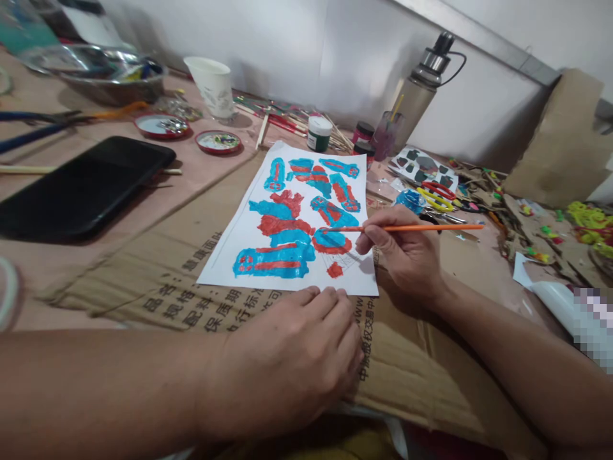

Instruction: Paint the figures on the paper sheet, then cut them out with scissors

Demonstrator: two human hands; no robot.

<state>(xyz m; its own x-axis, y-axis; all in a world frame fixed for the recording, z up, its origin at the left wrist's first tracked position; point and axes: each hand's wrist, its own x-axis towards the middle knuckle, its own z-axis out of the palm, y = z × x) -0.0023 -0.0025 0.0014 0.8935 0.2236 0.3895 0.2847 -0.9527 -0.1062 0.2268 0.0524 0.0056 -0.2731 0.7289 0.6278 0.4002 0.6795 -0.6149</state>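
Gripping one slim, smooth orange brush [431,227] between thumb and fingers of the right hand [407,255], tip at a blue oval ringed in red. Found between that hand's fingertips and the area just beyond the left hand [311,345]: one flat white paper sheet [225,262], bearing streaky blue and red painted shapes. Left hand palm down at the sheet's near edge, fingers together and slightly bent; cannot tell whether anything is held beneath. Recorded under both: creased, ridged brown cardboard [397,364] with printed characters. Counted beyond and left of the left hand: one glossy black phone [86,185], two round red-rimmed lids [219,150], one patterned cup [211,86], one shiny metal bowl [112,86]. Counted beyond the right hand: one cylindrical flask [416,102] with black cap, two dark-lidded jars [364,131].
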